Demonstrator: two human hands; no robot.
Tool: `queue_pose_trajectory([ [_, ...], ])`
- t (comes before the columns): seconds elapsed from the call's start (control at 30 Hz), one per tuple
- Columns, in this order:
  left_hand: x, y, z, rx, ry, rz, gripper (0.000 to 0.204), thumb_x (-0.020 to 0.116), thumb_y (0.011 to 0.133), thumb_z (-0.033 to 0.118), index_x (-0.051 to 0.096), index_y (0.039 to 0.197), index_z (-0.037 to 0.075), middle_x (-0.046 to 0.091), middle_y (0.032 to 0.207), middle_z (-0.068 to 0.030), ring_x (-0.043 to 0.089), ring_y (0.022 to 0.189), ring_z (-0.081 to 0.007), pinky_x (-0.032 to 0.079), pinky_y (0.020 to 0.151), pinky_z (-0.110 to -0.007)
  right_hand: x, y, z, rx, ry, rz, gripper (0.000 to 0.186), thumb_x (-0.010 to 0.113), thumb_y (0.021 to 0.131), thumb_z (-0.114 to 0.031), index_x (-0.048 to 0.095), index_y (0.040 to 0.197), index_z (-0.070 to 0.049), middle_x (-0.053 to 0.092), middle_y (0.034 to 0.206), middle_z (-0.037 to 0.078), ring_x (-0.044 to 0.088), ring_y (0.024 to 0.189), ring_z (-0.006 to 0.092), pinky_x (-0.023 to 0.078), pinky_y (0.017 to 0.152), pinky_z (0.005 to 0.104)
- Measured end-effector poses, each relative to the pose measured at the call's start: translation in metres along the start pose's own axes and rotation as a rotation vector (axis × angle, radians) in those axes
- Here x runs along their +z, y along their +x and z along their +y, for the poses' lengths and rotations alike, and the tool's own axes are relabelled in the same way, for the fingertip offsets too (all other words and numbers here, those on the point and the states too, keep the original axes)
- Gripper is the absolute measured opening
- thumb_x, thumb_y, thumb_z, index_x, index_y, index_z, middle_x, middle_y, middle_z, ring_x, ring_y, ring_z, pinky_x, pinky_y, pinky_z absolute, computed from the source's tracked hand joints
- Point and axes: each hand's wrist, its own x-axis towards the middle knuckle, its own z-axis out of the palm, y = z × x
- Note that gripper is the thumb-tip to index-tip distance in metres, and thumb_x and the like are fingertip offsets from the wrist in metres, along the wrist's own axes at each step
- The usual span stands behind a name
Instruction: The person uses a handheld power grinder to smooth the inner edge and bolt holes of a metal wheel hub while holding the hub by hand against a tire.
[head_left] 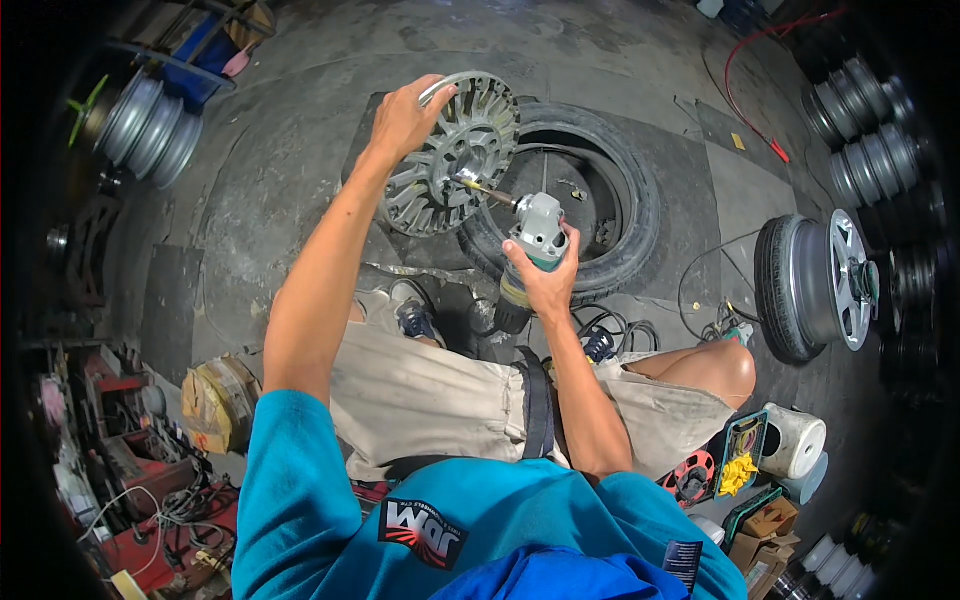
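A grey multi-spoke wheel rim [420, 190] stands tilted in front of me. My left hand [408, 118] grips its upper edge, the thumb over the lip. In my right hand [548, 275] is a grey and green angle grinder [541, 222], its body wrapped by my fingers. A long thin shaft [490, 192] runs from the grinder's head to the rim's hub area, where its tip looks bright against the metal. Behind the grinder, a black tyre [640, 190] lies flat on the floor, partly hidden by the rim and my hand.
At right a silver wheel [815, 285] stands by another tyre [775, 290]. Stacked rims [875, 165] line the right side, more rims [150, 130] the upper left. Cables [640, 330] trail near my foot. Red tool equipment [140, 460] crowds the lower left; a white bucket [793, 440] stands lower right.
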Motion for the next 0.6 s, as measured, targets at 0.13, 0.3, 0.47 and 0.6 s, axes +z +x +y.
queue_pose_trajectory([
  [0.13,0.002,-0.003,0.002,0.008,0.02,0.007,0.052,0.063,0.102,0.051,0.071,0.133,0.01,0.076,0.118,-0.0222,0.07,0.115,-0.0433,0.054,0.098,-0.049,0.009,-0.004,-0.01,-0.043,-0.053,-0.018,0.085,0.097,0.072,-0.039,0.051,0.133,0.0,0.065,0.119,0.019,0.064,0.11,0.027,0.05,0.098,0.0398],
  [0.3,-0.002,-0.006,0.009,-0.01,0.015,-0.019,0.05,0.063,0.102,0.051,0.071,0.132,0.012,0.076,0.116,-0.0212,0.07,0.113,-0.0429,0.054,0.096,-0.05,0.013,-0.011,-0.012,0.009,-0.025,-0.061,0.083,0.096,0.074,-0.038,0.051,0.132,0.0,0.065,0.117,0.016,0.063,0.108,0.0234,0.05,0.097,0.0375],
  [0.47,-0.002,-0.007,0.011,-0.041,-0.007,-0.053,0.049,0.062,0.103,0.051,0.071,0.132,0.013,0.077,0.113,-0.0206,0.071,0.11,-0.0426,0.054,0.094,-0.05,0.02,-0.007,-0.016,-0.005,0.012,0.028,0.084,0.096,0.074,-0.039,0.05,0.132,0.001,0.065,0.117,0.019,0.064,0.108,0.0268,0.051,0.096,0.0393],
  [0.6,0.001,-0.008,0.004,0.011,-0.004,-0.018,0.049,0.062,0.103,0.05,0.07,0.133,0.012,0.077,0.113,-0.0205,0.071,0.111,-0.0429,0.054,0.095,-0.049,0.02,-0.001,-0.017,-0.056,-0.027,0.057,0.084,0.097,0.074,-0.038,0.05,0.132,0.001,0.065,0.118,0.019,0.064,0.108,0.0263,0.051,0.097,0.0393],
])
